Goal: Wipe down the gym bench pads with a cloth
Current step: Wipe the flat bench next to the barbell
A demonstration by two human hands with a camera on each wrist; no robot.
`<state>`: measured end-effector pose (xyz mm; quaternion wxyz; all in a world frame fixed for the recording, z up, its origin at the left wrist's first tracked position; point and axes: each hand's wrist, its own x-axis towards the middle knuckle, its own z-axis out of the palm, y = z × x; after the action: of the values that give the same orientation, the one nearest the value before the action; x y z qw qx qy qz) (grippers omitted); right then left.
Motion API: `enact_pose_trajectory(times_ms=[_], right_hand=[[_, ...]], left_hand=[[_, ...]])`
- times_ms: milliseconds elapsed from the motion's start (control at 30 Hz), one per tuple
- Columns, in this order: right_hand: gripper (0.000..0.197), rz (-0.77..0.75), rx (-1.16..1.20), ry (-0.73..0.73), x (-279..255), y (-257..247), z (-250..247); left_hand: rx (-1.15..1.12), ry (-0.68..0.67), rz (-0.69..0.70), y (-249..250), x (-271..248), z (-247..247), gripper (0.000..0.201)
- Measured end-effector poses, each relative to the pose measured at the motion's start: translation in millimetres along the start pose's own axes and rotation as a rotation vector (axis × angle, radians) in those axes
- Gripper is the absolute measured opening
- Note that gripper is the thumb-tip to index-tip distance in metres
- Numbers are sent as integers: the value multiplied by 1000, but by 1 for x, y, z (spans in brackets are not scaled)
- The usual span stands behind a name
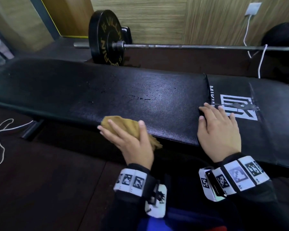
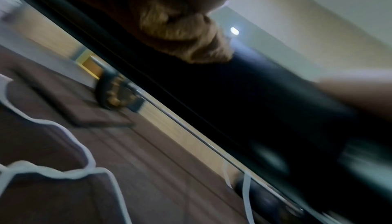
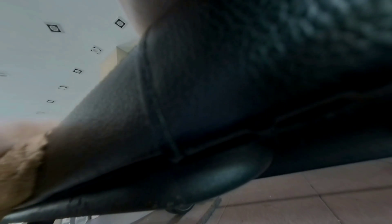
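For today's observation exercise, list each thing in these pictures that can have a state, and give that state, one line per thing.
Left hand: grips the cloth at the long pad's near edge.
Tan cloth: bunched, pressed on the pad.
Right hand: flat, fingers spread, across the gap between pads.
Long bench pad: flat, streaked with droplets.
Seat pad: logo scuffed.
Barbell: on the floor, plate loaded.

Long bench pad point(image 1: 107, 90): black textured upholstery, lying flat, scattered dark flecks and short streaks across its middle. Second pad point(image 1: 270, 130): black, butted against the long pad's right end at a seam, bearing a white square logo and white lettering, with a pale scuff line across the logo. Cloth point(image 1: 122, 126): tan, bunched, on the long pad's near edge, one end hanging over that edge.
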<state>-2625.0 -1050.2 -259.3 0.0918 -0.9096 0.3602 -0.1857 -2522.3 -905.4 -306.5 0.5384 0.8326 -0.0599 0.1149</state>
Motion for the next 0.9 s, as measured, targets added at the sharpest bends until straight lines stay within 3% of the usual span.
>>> enact_pose_trajectory(times_ms=[167, 400, 567, 733, 900], right_hand=[[37, 40, 4, 7, 1, -6, 1], [33, -1, 76, 31, 4, -29, 9], [31, -34, 85, 29, 3, -38, 14], [32, -39, 92, 41, 2, -38, 16], [33, -27, 96, 35, 1, -39, 15]], left_hand=[[-72, 128, -71, -9, 38, -14, 85], [60, -6, 14, 1, 8, -6, 83], [298, 1, -2, -13, 72, -41, 70], [742, -186, 110, -18, 136, -70, 65], [1011, -451, 277, 9, 153, -47, 65]])
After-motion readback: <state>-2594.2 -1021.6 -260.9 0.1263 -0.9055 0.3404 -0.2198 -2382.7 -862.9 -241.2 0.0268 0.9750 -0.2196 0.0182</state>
